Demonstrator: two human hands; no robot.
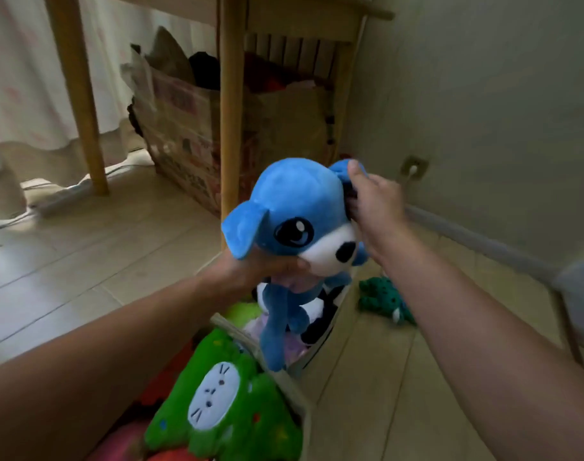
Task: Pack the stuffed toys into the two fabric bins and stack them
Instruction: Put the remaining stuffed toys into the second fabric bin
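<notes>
step: the person lowers the blue dog [294, 211] into the far bin [320, 351], its legs already dangling inside the rim.
left hand [260, 267]: fingers curled under the dog's chin, bearing the head's weight.
right hand [370, 207]: fingers and thumb closed on the far side of the head, by the ear.
how to do it well: feed the legs down first beside the black-and-white toy [313, 311], then press the big head flat so nothing stands above the rim, since the bins must stack.
near bin [300, 410]: full, with a green plush [224, 400] bulging on top; it likely needs pushing down.
still out: a green knit toy [383, 299] on the floor, right of the far bin.
materials: dog is short soft pile, round head, floppy ears, limp limbs; bins are pale fabric with soft walls.
</notes>
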